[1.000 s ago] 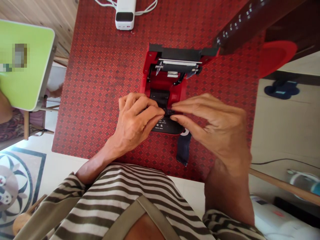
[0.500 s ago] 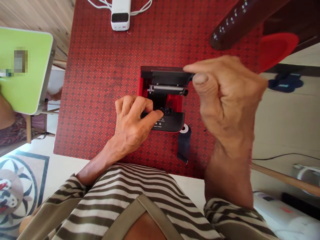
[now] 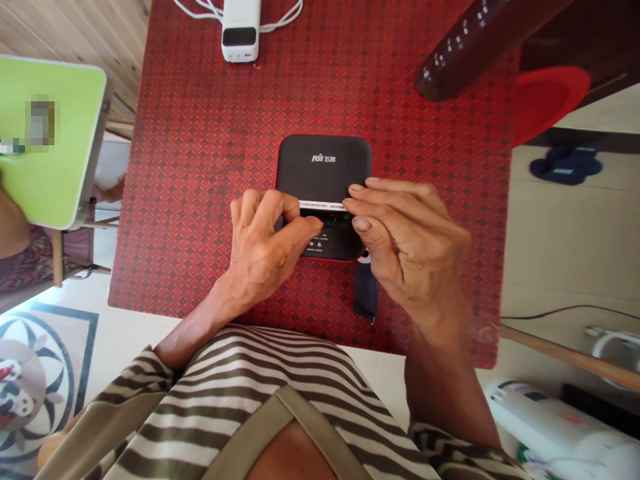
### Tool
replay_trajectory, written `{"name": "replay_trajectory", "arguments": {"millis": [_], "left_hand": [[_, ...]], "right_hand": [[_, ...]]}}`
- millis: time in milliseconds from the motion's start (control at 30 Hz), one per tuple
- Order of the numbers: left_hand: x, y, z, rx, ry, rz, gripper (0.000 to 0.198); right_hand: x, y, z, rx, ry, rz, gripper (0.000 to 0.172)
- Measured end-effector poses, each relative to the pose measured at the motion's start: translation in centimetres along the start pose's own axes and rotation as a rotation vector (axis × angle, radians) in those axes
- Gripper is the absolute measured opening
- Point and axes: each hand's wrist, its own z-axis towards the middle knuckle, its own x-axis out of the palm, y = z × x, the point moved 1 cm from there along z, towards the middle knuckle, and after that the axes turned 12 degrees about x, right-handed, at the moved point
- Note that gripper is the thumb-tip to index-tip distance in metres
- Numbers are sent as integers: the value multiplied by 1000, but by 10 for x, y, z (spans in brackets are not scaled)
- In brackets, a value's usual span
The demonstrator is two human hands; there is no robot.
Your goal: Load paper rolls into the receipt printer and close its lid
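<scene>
Left hand [image 3: 267,240] curled at the near-left edge of a black-and-red device [image 3: 340,248], thumb tip over its black front; whether it grips cannot be told. Right hand [image 3: 407,233]: fingers extended to the lid [image 3: 324,177] at its near-right corner, thumb just below them; pinch on lid unclear. Device lies mid-table on red patterned cloth [image 3: 200,167]; dark strip [image 3: 366,290] just beside its near-right corner.
</scene>
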Motion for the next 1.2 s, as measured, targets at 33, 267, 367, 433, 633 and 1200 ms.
{"name": "replay_trajectory", "arguments": {"millis": [33, 267, 367, 433, 633, 1200], "left_hand": [[-2, 1, 1, -7, 2, -31, 15], [16, 46, -11, -357, -108, -492, 80], [39, 71, -29, -549, -96, -790, 97], [47, 81, -36, -620, -77, -922, 98], [49, 83, -30, -719, -89, -1085, 89], [15, 52, -38, -690, -95, -1040, 75]], "right_hand": [[3, -3, -1, -27, -28, 11, 37], [18, -21, -5, -201, -174, 132, 40], [19, -21, -8, -199, -179, 108, 41], [21, -21, -11, -196, -174, 92, 42], [27, -25, -15, -224, -202, 96, 49], [32, 1, -69, 199, -438, 179, 28]]}}
